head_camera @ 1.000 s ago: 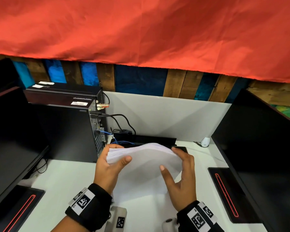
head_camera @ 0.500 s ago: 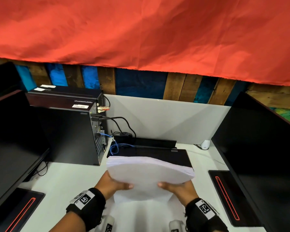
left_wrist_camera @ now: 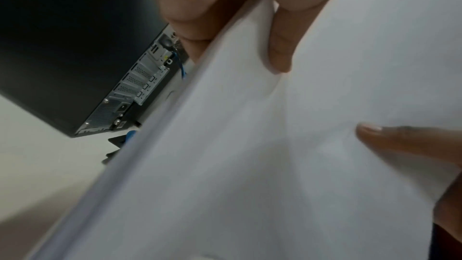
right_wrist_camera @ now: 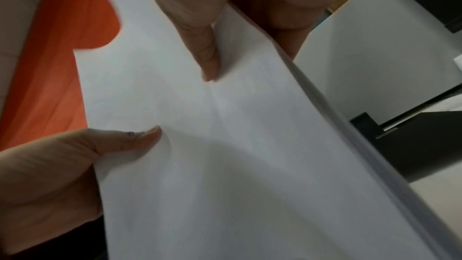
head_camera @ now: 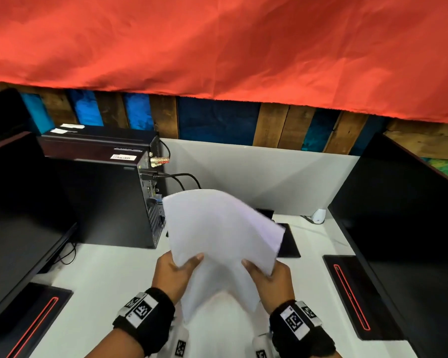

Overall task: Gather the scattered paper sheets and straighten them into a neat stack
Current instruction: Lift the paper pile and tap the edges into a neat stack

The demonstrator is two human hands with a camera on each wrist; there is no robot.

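Sheets: we hold the paper stack (head_camera: 217,236) in both hands, lifted clear of the white worktop (head_camera: 106,270) and tilted up, its far edge toward the computer tower (head_camera: 101,197).
Left grip: our left hand (head_camera: 173,272) pinches the stack's lower left edge, thumb on top and fingers curled beneath.
Right grip: our right hand (head_camera: 269,280) clamps the lower right edge the same way, thumb pressing the top sheet.
Key relation: the stack's long axis runs away from us, rising from the two grips; both hands sit at the near end, about equally close, so the free far edge fans loose.
Edges: from the right wrist view the side edge looks layered and slightly uneven, though blur makes this uncertain.
Next move, as we judge it: tip the stack upright and tap one edge on the worktop to square it.
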